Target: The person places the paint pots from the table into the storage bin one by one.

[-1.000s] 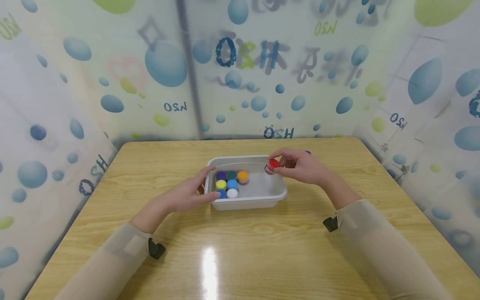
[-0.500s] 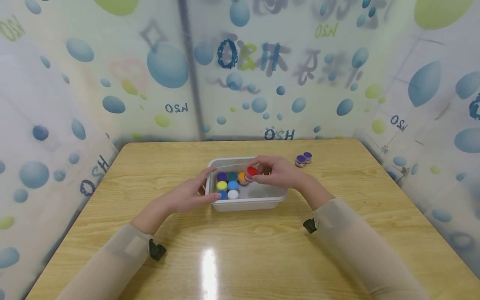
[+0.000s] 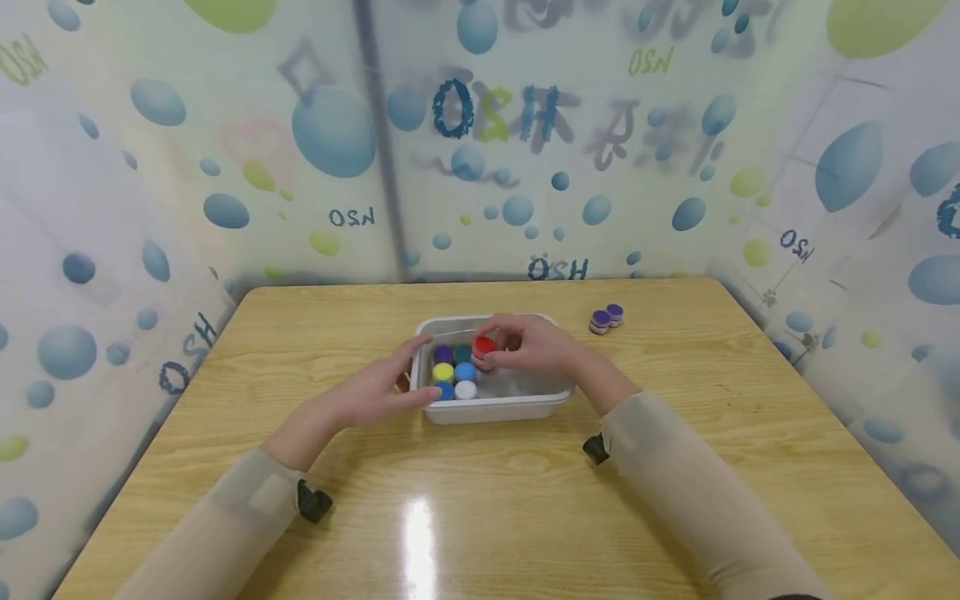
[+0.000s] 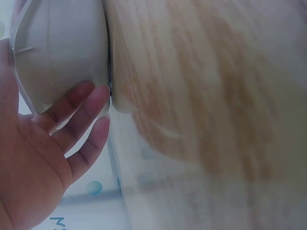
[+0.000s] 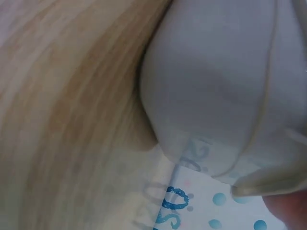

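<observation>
My right hand (image 3: 536,343) pinches a small red-lidded jar (image 3: 483,347) between thumb and fingers, inside a white plastic tub (image 3: 498,410). The orange-lidded jar is hidden behind it; whether the two touch, I cannot tell. My left hand (image 3: 375,387) holds the tub's left end, thumb over the front rim; in the left wrist view its fingers (image 4: 79,122) lie along the outer wall. Left in the tub stand jars with purple (image 3: 443,355), teal (image 3: 463,354), yellow (image 3: 443,372), light blue (image 3: 466,372), blue (image 3: 444,390) and white (image 3: 466,389) lids.
Two purple-lidded jars (image 3: 600,322) stand close together on the wooden table (image 3: 517,508), behind and right of the tub. A patterned curtain (image 3: 510,217) hangs along the table's back and sides. The right wrist view mostly holds the tub's outer wall (image 5: 206,86).
My right hand has carried the red-lidded jar leftward across the tub to where the orange lid showed. The two purple-lidded jars have come into full view. My left hand stays on the tub.
</observation>
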Motion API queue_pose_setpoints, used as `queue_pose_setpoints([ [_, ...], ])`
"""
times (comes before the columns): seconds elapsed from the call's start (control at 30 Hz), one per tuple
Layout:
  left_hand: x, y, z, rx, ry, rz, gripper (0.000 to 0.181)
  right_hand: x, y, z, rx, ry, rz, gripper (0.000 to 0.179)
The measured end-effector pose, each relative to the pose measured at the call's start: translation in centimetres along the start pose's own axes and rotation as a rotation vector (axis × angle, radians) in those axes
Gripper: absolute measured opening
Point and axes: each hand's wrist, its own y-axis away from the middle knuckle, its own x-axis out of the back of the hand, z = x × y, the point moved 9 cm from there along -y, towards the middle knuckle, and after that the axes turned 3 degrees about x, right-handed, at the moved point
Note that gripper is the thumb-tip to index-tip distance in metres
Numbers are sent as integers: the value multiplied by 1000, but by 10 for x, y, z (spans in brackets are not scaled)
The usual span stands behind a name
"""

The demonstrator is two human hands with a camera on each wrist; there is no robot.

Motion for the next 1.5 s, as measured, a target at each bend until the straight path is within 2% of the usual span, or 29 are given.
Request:
queue_pose_setpoints([
  [0.13, 0, -2, 2, -12, 5, 1, 98, -3, 1, 7, -49, -13, 9, 42],
  [0.27, 1, -2, 2, -8, 4, 2, 98, -4, 1, 8, -53, -6, 14, 41],
  [0.6, 2, 0, 1, -14, 5, 7, 98, -9, 0, 8, -91, 124, -32, 34],
  [0.87, 2, -1, 1, -23, 2, 9, 97, -13, 0, 9, -142, 177, -86, 32],
  [1.17, 1, 0, 1, -26, 8, 10, 96, -21, -3, 8, -140, 264, -166, 37],
  [1.5, -1, 0, 0, -16, 9, 6, 96, -22, -1, 12, -183, 253, -163, 37],
])
